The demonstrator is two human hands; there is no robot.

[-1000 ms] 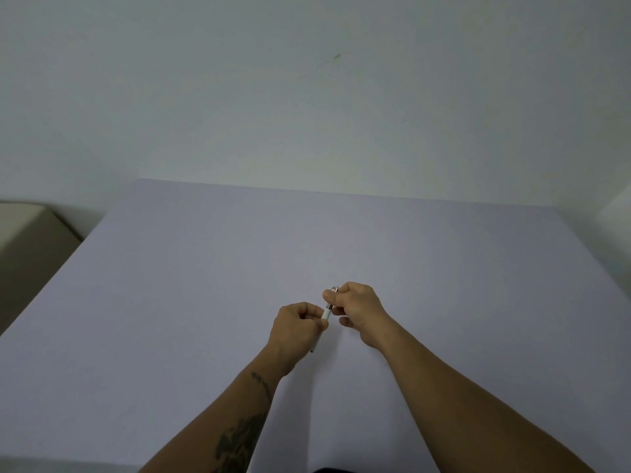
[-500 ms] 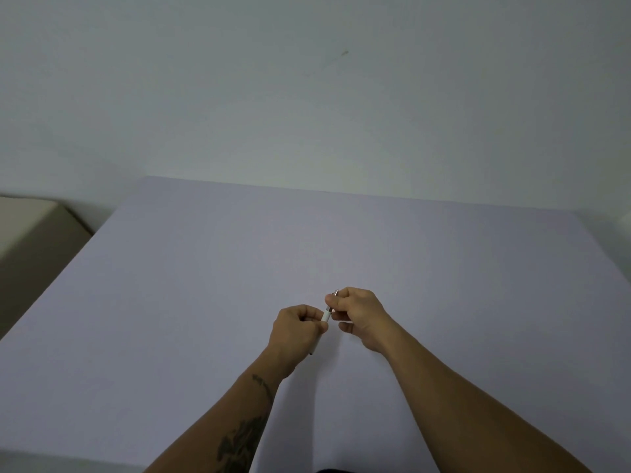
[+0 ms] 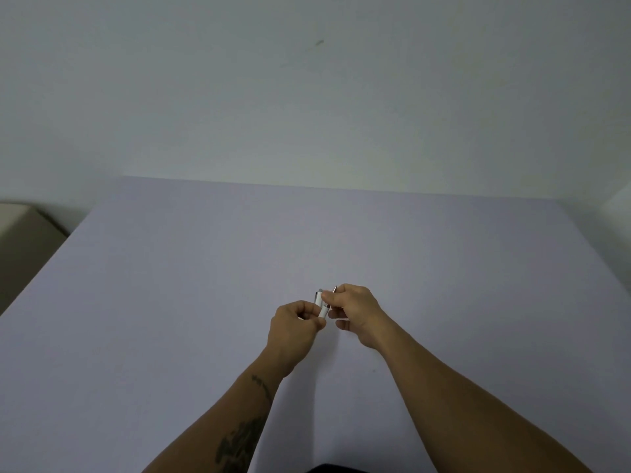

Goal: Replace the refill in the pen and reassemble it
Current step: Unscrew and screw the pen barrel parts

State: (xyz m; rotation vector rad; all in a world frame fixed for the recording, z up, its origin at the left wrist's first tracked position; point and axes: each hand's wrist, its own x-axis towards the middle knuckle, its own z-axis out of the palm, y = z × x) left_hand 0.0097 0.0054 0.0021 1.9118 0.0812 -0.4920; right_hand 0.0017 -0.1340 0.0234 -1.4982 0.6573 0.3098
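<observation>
My two hands meet just above the middle of the pale lilac table (image 3: 170, 302). My left hand (image 3: 293, 326) pinches a short white pen barrel (image 3: 320, 303), which points up and away with a grey clip along its left side. My right hand (image 3: 355, 310) closes on a thin metallic pen part (image 3: 334, 289), whose pointed tip sticks up past the fingers. Where the white barrel meets the right hand I see a small dark reddish section. Most of the part in my right hand is hidden by the fingers.
The table runs to a plain white wall at the back. A beige piece of furniture (image 3: 20, 233) stands beyond the table's left edge. Both my forearms reach in from the bottom of the view.
The white barrel now stands clear of my right hand's fingers and shows more of its length. A thin pointed tip has come into sight above my right hand.
</observation>
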